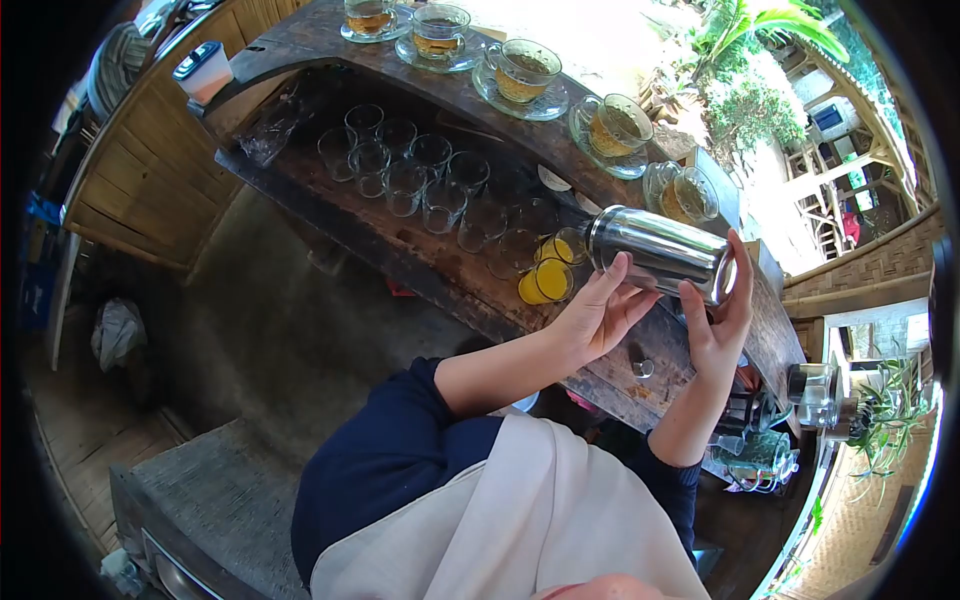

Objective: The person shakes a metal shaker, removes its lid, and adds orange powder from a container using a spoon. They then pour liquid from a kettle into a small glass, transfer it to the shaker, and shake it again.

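Observation:
A shiny metal cocktail shaker (660, 248) lies tilted nearly on its side between my hands, above the wooden counter. My left hand (608, 312) holds it from below near its left part, with the thumb against its side. At the right end, my right hand (722, 315) wraps its fingers and thumb round the shaker. Just left of and below the shaker stand two glasses with yellow liquid, one nearer glass (545, 283) and one partly behind it. Several clear glasses (405, 190) stand in rows farther left on the lower shelf.
Several glass cups of amber drink (520, 75) stand on saucers along the raised ledge (300, 42). A lidded plastic container (203, 72) is at its left end. Glass jars (815, 392) and a plant (885, 420) are at the right. A small clear item (642, 368) lies near my wrists.

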`<act>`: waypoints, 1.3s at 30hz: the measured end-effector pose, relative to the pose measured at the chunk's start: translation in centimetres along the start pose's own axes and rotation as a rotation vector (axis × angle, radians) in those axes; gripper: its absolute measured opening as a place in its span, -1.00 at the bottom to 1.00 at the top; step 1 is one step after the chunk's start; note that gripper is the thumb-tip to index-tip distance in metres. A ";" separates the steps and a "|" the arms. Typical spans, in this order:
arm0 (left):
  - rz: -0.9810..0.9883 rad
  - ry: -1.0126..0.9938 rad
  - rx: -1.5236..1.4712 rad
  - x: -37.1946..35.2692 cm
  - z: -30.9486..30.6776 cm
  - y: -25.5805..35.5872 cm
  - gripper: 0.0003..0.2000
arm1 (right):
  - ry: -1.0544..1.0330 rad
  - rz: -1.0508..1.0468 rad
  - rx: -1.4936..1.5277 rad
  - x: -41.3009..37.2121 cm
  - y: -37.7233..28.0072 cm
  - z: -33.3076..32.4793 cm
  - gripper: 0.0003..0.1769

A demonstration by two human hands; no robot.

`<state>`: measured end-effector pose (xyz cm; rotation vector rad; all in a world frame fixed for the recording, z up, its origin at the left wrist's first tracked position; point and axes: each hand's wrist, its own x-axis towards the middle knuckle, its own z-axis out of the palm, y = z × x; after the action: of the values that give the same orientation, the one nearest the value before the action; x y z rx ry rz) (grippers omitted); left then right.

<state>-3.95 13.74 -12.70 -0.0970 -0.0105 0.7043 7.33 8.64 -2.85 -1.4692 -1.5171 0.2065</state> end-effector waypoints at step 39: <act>-0.033 -0.195 0.876 -2.7 -5.3 -1.1 -0.06 | 0.356 0.550 -0.035 -19.3 13.4 -0.1 -0.54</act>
<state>-5.09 10.75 -17.81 0.8093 0.1098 0.6322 12.41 -4.21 -21.86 -1.8171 -0.8180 0.2283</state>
